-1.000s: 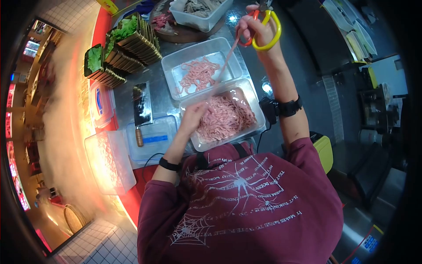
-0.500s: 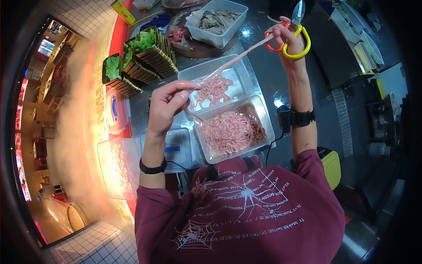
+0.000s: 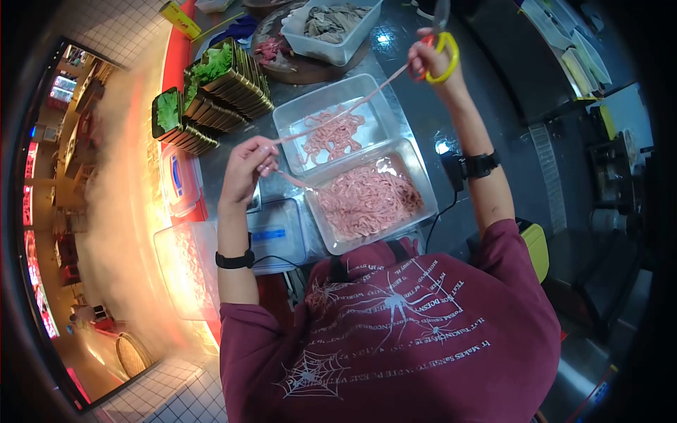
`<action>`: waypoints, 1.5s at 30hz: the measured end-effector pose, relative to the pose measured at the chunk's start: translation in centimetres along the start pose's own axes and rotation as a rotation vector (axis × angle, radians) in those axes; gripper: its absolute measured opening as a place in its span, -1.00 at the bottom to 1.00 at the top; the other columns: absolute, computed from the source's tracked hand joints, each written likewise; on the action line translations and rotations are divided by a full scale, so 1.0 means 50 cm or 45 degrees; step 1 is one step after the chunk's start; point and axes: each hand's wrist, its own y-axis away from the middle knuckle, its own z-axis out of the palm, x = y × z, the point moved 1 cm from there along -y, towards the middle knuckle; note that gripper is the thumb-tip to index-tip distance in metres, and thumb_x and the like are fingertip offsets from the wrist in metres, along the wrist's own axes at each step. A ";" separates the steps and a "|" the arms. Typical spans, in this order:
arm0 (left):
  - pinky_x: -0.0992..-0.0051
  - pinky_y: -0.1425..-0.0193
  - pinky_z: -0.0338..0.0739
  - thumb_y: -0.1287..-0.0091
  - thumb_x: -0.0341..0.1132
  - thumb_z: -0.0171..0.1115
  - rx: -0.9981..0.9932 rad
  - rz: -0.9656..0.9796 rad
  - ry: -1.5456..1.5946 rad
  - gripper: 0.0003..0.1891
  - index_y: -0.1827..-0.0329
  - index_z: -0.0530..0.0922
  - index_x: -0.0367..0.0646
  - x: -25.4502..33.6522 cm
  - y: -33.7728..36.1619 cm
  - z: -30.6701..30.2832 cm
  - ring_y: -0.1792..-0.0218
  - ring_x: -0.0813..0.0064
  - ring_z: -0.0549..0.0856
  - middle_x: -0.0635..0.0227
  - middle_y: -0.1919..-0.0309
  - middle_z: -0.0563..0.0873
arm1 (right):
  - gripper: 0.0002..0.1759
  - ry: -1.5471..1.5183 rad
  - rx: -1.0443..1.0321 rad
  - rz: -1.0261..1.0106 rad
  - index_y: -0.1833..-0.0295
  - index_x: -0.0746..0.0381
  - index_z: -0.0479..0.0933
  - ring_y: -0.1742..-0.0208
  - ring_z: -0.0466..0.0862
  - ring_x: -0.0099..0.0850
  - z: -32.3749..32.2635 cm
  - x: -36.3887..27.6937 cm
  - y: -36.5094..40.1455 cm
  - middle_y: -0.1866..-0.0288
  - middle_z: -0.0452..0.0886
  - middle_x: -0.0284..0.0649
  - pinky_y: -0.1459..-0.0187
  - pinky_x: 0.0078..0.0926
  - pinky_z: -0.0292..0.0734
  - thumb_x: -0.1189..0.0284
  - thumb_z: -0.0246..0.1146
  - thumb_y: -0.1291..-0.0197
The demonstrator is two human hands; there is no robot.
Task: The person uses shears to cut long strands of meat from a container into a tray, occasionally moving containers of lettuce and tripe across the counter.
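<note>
A long pink strand that looks like raw intestine [image 3: 370,96] is stretched between my two hands, above two clear plastic containers. My left hand [image 3: 247,168] pinches it, and its lower part runs down into the near container [image 3: 326,238], which holds a large heap of such strands [image 3: 367,201]. My right hand [image 3: 436,63], farther out, is closed on the strand's other end. It also holds scissors [image 3: 442,15] with red and yellow handles, blades pointing away. Below the taut strand, the far container [image 3: 377,116] holds a smaller pile of strands [image 3: 331,134].
Stacked dark boxes with green leaves [image 3: 229,81] stand at the left. Beyond the containers, a tub of grey pieces [image 3: 337,51] sits on a round board [image 3: 310,70] beside red meat. A blue-edged lidded box [image 3: 278,236] and another pink-filled tub [image 3: 185,271] lie near my left arm.
My left hand has moved left and slightly down, drawing the strand straighter and thinner. My right hand has shifted a little left in view, still with the scissors. The whole view has shifted slightly.
</note>
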 end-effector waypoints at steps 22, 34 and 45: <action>0.65 0.55 0.25 -0.36 -0.35 0.12 0.055 -0.112 -0.820 -0.82 0.21 0.61 -0.30 0.069 -0.112 0.034 0.62 0.78 0.36 0.58 0.66 0.43 | -0.50 1.476 -0.558 0.359 -0.16 0.24 0.42 0.12 0.68 -0.10 -0.021 0.220 0.099 0.17 0.67 0.03 0.09 -0.21 0.53 0.22 0.25 -0.15; 0.57 0.31 0.43 -0.33 -0.38 0.08 -0.063 0.046 -1.151 -0.78 0.18 0.62 -0.37 0.131 -0.154 0.055 0.42 0.65 0.54 0.35 0.46 0.65 | -0.57 1.719 -0.762 0.297 -0.07 0.28 0.57 0.09 0.67 -0.06 -0.034 0.072 0.186 0.16 0.68 0.03 0.06 -0.20 0.56 0.45 0.24 -0.02; 0.62 0.39 0.34 -0.36 -0.30 0.09 -0.162 -0.059 -1.188 -0.75 0.13 0.62 -0.32 0.263 -0.196 0.145 0.45 0.71 0.47 0.48 0.51 0.58 | -0.28 -0.294 -0.789 0.578 -0.35 0.26 0.25 0.27 0.43 -0.61 0.038 0.057 0.291 0.09 0.41 -0.32 0.27 -0.65 0.39 0.03 0.23 -0.26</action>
